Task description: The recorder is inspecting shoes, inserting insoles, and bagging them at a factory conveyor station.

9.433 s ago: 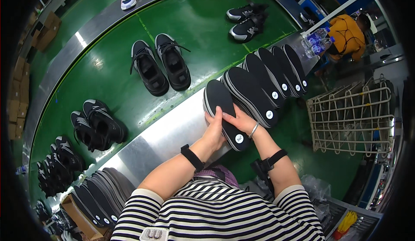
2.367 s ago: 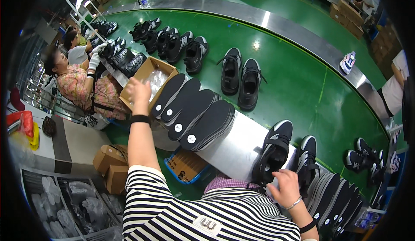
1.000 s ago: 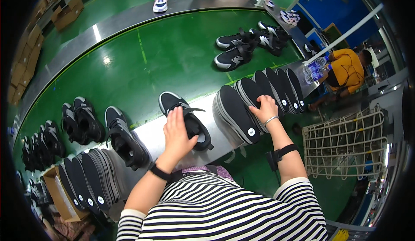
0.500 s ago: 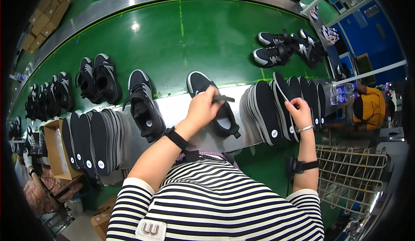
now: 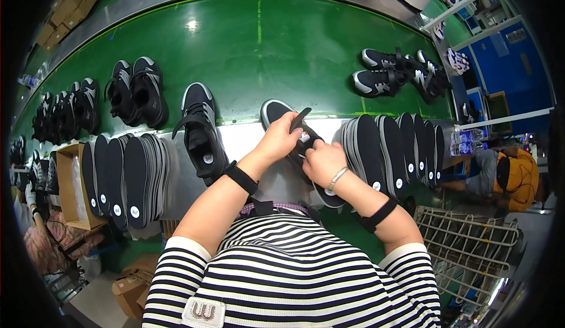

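A black sneaker with a grey toe (image 5: 272, 111) lies in front of me, toe away, at the edge of the green table. My left hand (image 5: 279, 137) pinches its black strap and draws it up over the opening. Closed on a black insole (image 5: 333, 201), my right hand (image 5: 325, 164) is at that opening. The insole's heel, with a round white sticker, sticks out toward me below the right hand; its front part is largely hidden by the hands and shoe. Left of these stands a matching sneaker (image 5: 199, 107) with a stickered insole inside.
Stacks of black insoles stand upright on the right (image 5: 366, 145) and left (image 5: 141, 175). More black sneakers sit at the left (image 5: 150, 95) and far right (image 5: 379, 81). An open cardboard box (image 5: 72, 192) is beside the left stacks; a metal rack (image 5: 465, 251) stands at lower right.
My right hand has brought the insole leftward from the right-hand stacks to the sneaker. My left hand keeps its hold on the strap. The whole view has shifted slightly.
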`<action>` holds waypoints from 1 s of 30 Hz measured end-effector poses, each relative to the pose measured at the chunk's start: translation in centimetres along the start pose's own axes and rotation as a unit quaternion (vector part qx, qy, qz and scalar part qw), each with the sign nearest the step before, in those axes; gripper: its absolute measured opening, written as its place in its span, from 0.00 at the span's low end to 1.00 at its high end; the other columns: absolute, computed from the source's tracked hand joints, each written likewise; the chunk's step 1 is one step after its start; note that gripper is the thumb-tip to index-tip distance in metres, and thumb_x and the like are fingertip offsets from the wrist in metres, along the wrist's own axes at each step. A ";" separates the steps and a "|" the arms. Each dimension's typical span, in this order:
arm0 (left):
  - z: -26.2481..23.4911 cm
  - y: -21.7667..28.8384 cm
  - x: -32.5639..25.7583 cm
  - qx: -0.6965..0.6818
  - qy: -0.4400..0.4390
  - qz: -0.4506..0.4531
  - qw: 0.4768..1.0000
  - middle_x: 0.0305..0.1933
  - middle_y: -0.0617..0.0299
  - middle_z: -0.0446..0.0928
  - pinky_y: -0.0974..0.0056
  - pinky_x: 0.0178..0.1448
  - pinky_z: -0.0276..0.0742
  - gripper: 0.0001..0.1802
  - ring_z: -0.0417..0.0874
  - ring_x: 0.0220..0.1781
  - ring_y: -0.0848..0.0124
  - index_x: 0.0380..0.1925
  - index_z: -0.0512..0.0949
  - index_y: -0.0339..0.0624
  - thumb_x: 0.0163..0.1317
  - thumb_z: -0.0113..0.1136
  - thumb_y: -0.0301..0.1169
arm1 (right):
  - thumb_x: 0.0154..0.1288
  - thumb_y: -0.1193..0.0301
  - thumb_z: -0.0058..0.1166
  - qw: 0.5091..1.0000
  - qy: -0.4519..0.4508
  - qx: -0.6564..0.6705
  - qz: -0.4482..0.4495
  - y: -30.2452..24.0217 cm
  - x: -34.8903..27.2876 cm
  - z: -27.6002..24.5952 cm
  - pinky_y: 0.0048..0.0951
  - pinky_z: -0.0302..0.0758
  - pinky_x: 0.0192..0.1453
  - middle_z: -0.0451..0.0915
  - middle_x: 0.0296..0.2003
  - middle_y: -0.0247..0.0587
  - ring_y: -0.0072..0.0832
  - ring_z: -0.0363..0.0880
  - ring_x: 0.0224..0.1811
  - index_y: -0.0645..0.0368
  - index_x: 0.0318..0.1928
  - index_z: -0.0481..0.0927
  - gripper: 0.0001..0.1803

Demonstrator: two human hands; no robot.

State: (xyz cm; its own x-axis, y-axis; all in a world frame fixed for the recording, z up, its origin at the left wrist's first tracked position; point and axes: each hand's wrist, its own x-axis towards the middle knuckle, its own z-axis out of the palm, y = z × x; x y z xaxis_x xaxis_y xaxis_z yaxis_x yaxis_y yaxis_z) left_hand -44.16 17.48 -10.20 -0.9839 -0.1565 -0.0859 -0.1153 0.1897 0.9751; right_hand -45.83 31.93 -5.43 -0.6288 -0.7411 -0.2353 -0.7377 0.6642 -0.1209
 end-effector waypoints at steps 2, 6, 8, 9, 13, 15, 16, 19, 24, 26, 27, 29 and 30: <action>0.2 0.1 0.0 -0.026 -0.013 -0.025 0.999 0.36 0.60 0.72 0.69 0.47 0.67 0.12 0.72 0.40 0.74 0.41 0.69 0.36 0.55 0.50 0.25 | 0.46 0.62 0.52 0.998 -0.058 -0.011 0.020 0.7 -1.1 -1.5 0.41 0.65 0.43 0.71 0.33 0.44 0.37 0.72 0.37 0.58 0.31 0.73 0.14; 0.2 -0.3 -0.1 -0.031 0.021 -0.018 0.999 0.37 0.47 0.75 0.61 0.45 0.69 0.14 0.76 0.42 0.56 0.40 0.69 0.36 0.52 0.52 0.27 | 0.41 0.59 0.57 0.986 -0.155 -0.040 0.054 0.8 -4.5 -5.0 0.41 0.67 0.42 0.71 0.34 0.45 0.38 0.72 0.39 0.58 0.38 0.69 0.23; 0.2 -0.1 -0.2 -0.014 0.021 -0.017 1.000 0.35 0.48 0.75 0.61 0.45 0.69 0.13 0.76 0.42 0.55 0.39 0.69 0.36 0.52 0.52 0.27 | 0.41 0.60 0.56 0.982 -0.172 -0.044 0.070 1.2 -5.2 -5.5 0.40 0.70 0.39 0.71 0.32 0.44 0.38 0.74 0.36 0.58 0.36 0.70 0.21; 0.3 0.2 -0.2 -0.017 0.020 -0.017 1.000 0.35 0.48 0.75 0.61 0.45 0.69 0.13 0.76 0.42 0.55 0.39 0.69 0.36 0.52 0.52 0.27 | 0.43 0.62 0.55 0.989 -0.134 -0.040 0.039 1.4 -5.3 -5.4 0.38 0.71 0.35 0.72 0.30 0.44 0.37 0.74 0.35 0.59 0.32 0.72 0.17; 0.4 0.4 -0.2 -0.001 0.010 -0.032 0.999 0.34 0.60 0.73 0.69 0.45 0.68 0.12 0.73 0.38 0.74 0.40 0.69 0.37 0.55 0.51 0.25 | 0.47 0.69 0.50 0.994 -0.065 -0.085 -0.037 0.7 -4.5 -4.2 0.33 0.74 0.29 0.73 0.28 0.43 0.34 0.75 0.34 0.59 0.25 0.75 0.07; 0.3 0.4 -0.3 -0.006 0.011 -0.032 0.999 0.34 0.60 0.74 0.69 0.45 0.68 0.11 0.73 0.38 0.74 0.40 0.69 0.37 0.55 0.51 0.25 | 0.47 0.72 0.48 0.993 -0.064 -0.098 -0.035 -0.1 -3.1 -3.0 0.33 0.75 0.32 0.73 0.28 0.42 0.34 0.75 0.34 0.59 0.27 0.76 0.06; 0.3 0.6 -0.4 -0.008 0.010 -0.037 0.999 0.34 0.60 0.74 0.69 0.45 0.68 0.11 0.73 0.38 0.73 0.40 0.69 0.37 0.55 0.51 0.25 | 0.48 0.72 0.48 0.992 -0.066 -0.097 -0.037 -0.2 -2.3 -2.3 0.33 0.75 0.33 0.74 0.28 0.43 0.35 0.75 0.34 0.59 0.28 0.76 0.06; 0.7 0.7 -0.3 -0.016 0.012 -0.037 0.999 0.34 0.60 0.74 0.68 0.45 0.68 0.12 0.73 0.38 0.73 0.40 0.69 0.37 0.55 0.51 0.26 | 0.46 0.73 0.48 0.992 -0.090 -0.081 -0.020 0.7 1.0 1.3 0.34 0.75 0.35 0.75 0.29 0.45 0.37 0.76 0.34 0.59 0.26 0.78 0.06; 0.6 0.2 -0.2 -0.021 0.042 -0.004 0.999 0.36 0.48 0.75 0.60 0.45 0.70 0.14 0.76 0.42 0.55 0.39 0.68 0.35 0.51 0.53 0.28 | 0.46 0.72 0.47 0.968 -0.247 -0.050 -0.006 1.3 3.9 1.6 0.35 0.73 0.41 0.78 0.29 0.51 0.39 0.78 0.36 0.61 0.27 0.80 0.09; 0.7 0.3 -0.5 -0.021 0.037 -0.016 0.999 0.36 0.48 0.75 0.60 0.45 0.70 0.15 0.76 0.42 0.55 0.39 0.68 0.35 0.51 0.53 0.28 | 0.45 0.72 0.48 0.954 -0.294 -0.055 -0.032 1.5 4.3 1.4 0.34 0.73 0.41 0.78 0.30 0.50 0.39 0.78 0.36 0.61 0.28 0.80 0.10; 0.6 0.3 -0.5 -0.019 0.033 -0.028 0.999 0.36 0.48 0.75 0.60 0.45 0.69 0.15 0.76 0.42 0.55 0.39 0.68 0.35 0.51 0.53 0.29 | 0.45 0.72 0.48 0.937 -0.338 -0.061 -0.060 1.3 4.6 1.0 0.34 0.73 0.42 0.78 0.30 0.50 0.39 0.78 0.37 0.61 0.29 0.80 0.10; 0.6 0.0 -0.2 -0.028 0.038 -0.022 0.999 0.36 0.47 0.75 0.59 0.45 0.69 0.15 0.76 0.42 0.53 0.39 0.68 0.34 0.51 0.53 0.29 | 0.47 0.73 0.48 0.927 -0.359 -0.082 -0.063 1.1 4.8 0.9 0.32 0.73 0.43 0.78 0.33 0.49 0.38 0.77 0.39 0.60 0.32 0.80 0.11; 0.7 0.1 -0.4 -0.018 0.035 -0.021 0.999 0.36 0.52 0.75 0.63 0.45 0.69 0.15 0.75 0.40 0.62 0.39 0.68 0.35 0.52 0.53 0.29 | 0.48 0.72 0.48 0.935 -0.339 -0.099 -0.043 0.7 4.3 1.1 0.32 0.73 0.44 0.78 0.35 0.48 0.37 0.77 0.40 0.60 0.33 0.80 0.11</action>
State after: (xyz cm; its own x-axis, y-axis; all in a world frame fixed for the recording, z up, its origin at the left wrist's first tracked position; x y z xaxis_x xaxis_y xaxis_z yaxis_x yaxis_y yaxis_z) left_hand -43.92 18.26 -10.20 -0.9663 -0.2313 -0.1132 -0.1498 0.1472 0.9777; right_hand -48.81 29.34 -7.60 -0.3142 -0.5146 -0.7978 -0.8521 0.5234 -0.0021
